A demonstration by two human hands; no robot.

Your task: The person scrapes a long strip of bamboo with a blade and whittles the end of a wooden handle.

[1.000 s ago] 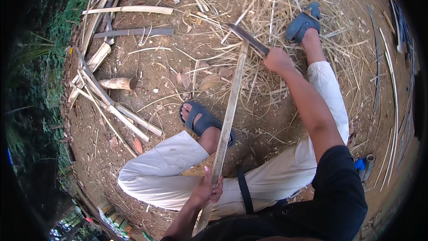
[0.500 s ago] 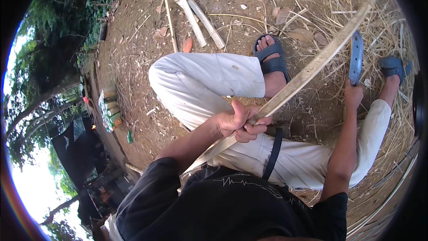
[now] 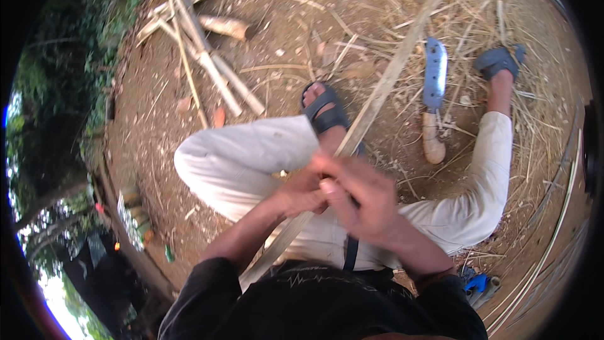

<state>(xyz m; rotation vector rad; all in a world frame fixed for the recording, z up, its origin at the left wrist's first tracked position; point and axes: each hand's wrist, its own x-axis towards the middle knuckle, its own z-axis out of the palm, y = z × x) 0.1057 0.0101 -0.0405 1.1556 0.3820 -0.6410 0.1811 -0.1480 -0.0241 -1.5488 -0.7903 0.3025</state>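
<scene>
Near the centre of the view, toward six o'clock, the left hand has its fingers curled around a long pale strip. That strip slants across the person's lap, its far end toward one o'clock and its near end toward seven, against the dark shirt. The right hand overlaps the left from the four o'clock side; it is blurred, so I cannot tell whether its fingers pinch the strip or only rest over the other hand.

At two o'clock a broad-bladed knife lies on the bare earth, apart from both hands, its blade toward twelve and its pale, curved handle toward six. Thin shavings are strewn beyond it, between one and two o'clock. Farther out at two is the right sandal; the left sandal sits closer in at one, just beside the strip.

Toward eleven o'clock, several split pieces lie crossed near a short, thick log. Pale trousers cover the bent legs, and at four o'clock a bright blue object lies on the ground.
</scene>
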